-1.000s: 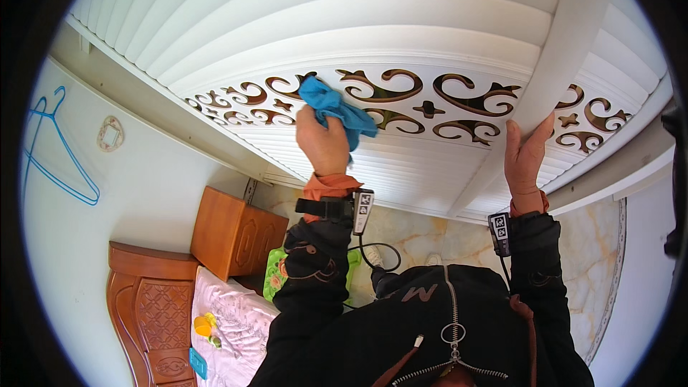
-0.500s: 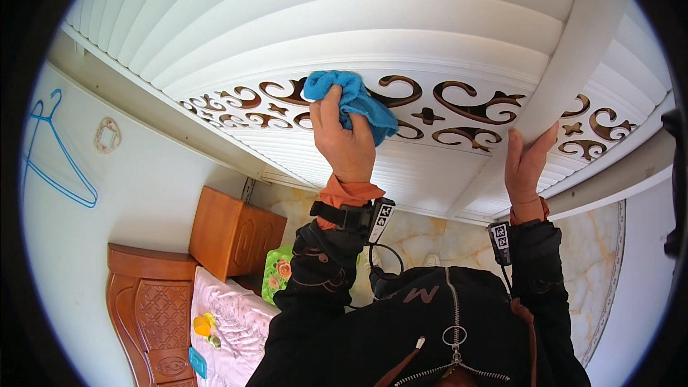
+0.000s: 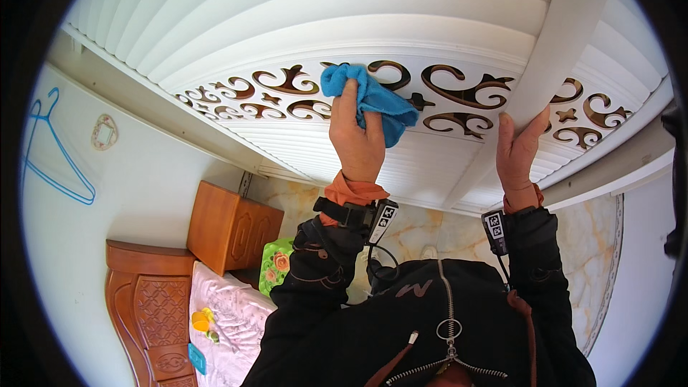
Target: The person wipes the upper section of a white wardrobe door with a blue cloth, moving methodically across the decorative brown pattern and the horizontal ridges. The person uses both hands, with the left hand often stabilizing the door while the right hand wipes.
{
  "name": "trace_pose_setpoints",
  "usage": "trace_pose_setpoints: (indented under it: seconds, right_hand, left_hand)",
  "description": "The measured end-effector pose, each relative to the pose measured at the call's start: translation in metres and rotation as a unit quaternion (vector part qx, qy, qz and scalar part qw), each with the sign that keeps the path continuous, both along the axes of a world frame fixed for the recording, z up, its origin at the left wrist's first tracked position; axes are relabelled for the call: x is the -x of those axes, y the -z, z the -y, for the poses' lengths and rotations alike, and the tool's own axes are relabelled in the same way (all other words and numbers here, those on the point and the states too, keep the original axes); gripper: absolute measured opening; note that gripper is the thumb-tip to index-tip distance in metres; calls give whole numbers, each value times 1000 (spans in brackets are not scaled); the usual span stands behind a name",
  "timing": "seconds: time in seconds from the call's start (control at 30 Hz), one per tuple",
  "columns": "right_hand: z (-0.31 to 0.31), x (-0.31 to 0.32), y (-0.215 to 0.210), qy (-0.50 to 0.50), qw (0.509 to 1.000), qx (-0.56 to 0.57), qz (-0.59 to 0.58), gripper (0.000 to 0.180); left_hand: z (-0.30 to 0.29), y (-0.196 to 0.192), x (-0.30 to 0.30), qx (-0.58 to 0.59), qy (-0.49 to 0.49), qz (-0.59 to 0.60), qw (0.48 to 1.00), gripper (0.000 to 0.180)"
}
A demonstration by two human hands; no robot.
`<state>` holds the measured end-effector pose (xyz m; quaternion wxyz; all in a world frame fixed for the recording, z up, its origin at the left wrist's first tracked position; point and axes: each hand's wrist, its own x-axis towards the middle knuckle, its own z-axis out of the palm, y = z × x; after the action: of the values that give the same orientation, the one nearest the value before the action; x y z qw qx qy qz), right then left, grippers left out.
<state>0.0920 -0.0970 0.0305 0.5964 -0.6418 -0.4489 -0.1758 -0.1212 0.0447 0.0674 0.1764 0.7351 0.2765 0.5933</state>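
Observation:
A bunched blue cloth (image 3: 390, 111) is pressed by my left hand (image 3: 356, 140) against the scroll-shaped cutouts of a white louvred door (image 3: 322, 21). The fingers are bent over the cloth, and a loose corner hangs to the right of them. On the right, my right hand (image 3: 517, 150) grips the lower part of the door's rounded white edge post (image 3: 548, 64), thumb on one side and fingers on the other. More cutouts show on both sides of the post. The cloth covers part of the pattern.
A wooden bedside cabinet (image 3: 226, 218) stands at the left near a carved bed headboard (image 3: 161, 308) and a pink sheet (image 3: 240, 322). A green flowered stool (image 3: 276, 265) is beside the cabinet. Blue hangers (image 3: 64, 154) hang on the left wall. Marbled tiles (image 3: 573, 244) cover the floor.
My left hand and the cloth have shifted right along the cutouts. The door appears slightly higher and further left in view, and my right hand stays on the post.

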Motion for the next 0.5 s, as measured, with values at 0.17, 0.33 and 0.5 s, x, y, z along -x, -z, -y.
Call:
trace_pose_setpoints:
  seconds: [0.17, 0.33, 0.5]
  right_hand:
    - [1, 0, -2, 1, 1000, -4, 1, 72]
    - [1, 0, -1, 17, 1000, 6, -4, 73]
    - [3, -5, 1, 22, 1000, 17, 2, 75]
  left_hand:
    - [4, 6, 8, -4, -19, -54, 998, 40]
    - [16, 23, 0, -13, 6, -91, 996, 58]
    - [2, 35, 16, -35, -81, -175, 981, 65]
